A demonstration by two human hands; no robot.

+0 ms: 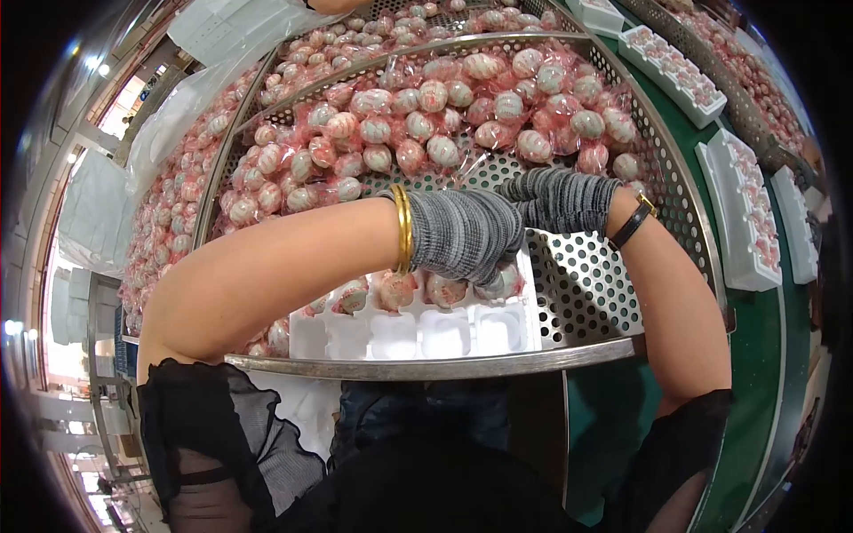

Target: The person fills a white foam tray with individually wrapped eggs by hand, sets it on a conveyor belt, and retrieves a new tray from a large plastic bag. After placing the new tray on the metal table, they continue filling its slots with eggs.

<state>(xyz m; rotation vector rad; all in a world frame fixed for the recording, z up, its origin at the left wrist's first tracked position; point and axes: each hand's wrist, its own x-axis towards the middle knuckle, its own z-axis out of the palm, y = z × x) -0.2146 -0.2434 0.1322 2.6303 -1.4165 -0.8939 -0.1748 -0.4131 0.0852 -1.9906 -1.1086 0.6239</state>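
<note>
My left hand (466, 233), in a grey striped knit glove, reaches over a white foam tray (391, 342) with moulded cups. Its fingers curl down onto a plastic-wrapped egg (512, 279) at the right end of a row. My right hand (564, 201), gloved alike, meets it from the right. The right fingers are bent together against the left glove; whatever they hold is hidden. Wrapped eggs with red print, such as this egg (396, 290), fill the tray's visible upper row. Bare cups show in the row nearest me.
Many wrapped eggs (433, 96) lie heaped in a perforated metal bin (582, 284) beyond my hands. A metal rim (444, 367) runs along its front. On the green surface (755, 342) to the right stand filled foam trays (748, 209). More eggs (173, 209) lie left.
</note>
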